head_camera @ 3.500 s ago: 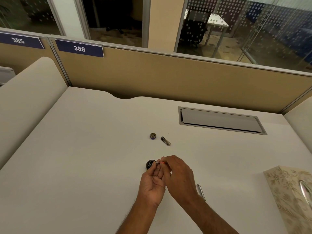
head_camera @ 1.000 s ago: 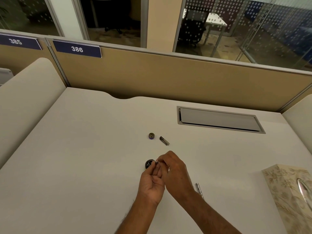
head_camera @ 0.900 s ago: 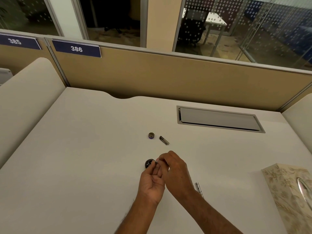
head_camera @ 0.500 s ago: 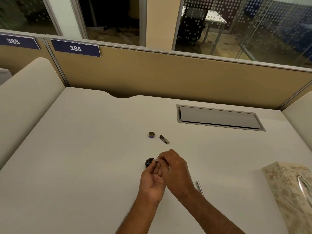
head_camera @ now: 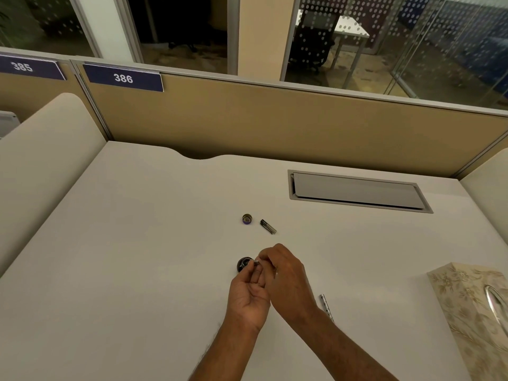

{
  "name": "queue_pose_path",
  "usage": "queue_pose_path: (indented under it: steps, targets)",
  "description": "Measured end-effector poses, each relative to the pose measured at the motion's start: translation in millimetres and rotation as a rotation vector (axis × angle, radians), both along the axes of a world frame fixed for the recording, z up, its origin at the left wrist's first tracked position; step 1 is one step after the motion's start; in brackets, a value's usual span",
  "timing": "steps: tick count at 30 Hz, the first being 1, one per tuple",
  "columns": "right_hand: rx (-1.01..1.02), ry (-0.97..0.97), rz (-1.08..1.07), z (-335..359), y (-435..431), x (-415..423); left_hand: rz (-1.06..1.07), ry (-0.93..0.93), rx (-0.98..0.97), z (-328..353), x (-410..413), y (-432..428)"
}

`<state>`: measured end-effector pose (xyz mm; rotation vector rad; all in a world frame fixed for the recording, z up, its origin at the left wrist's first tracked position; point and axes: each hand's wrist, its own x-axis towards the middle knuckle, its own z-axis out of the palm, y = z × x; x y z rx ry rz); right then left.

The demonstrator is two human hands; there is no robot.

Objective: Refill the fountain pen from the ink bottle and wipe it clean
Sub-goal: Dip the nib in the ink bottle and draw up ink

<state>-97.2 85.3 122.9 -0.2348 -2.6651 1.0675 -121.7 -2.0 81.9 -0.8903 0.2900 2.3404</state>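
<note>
A small pen part (head_camera: 256, 262) sits pinched between both hands – left hand (head_camera: 248, 296) and right hand (head_camera: 287, 281) – its tip right over the open ink bottle (head_camera: 243, 264) on the table (head_camera: 137, 257). Beyond lie the bottle cap (head_camera: 247, 218) and a short dark pen piece (head_camera: 268, 226); a tissue box (head_camera: 472, 312) stands at the right

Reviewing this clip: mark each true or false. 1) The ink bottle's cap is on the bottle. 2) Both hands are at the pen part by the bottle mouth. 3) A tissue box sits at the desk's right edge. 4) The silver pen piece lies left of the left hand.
1) False: the cap lies apart on the desk, beyond the ink bottle.
2) True: left hand and right hand meet at the pen part.
3) True: tissue box.
4) False: the silver pen piece lies right of the right hand.
</note>
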Motion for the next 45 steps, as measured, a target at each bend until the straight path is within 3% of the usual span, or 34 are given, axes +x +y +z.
queue_pose_path:
  steps: [45]
  targets:
    - [0.041,-0.014,0.009,-6,-1,-4,0.005,-0.025,0.002,15,-1,-1]
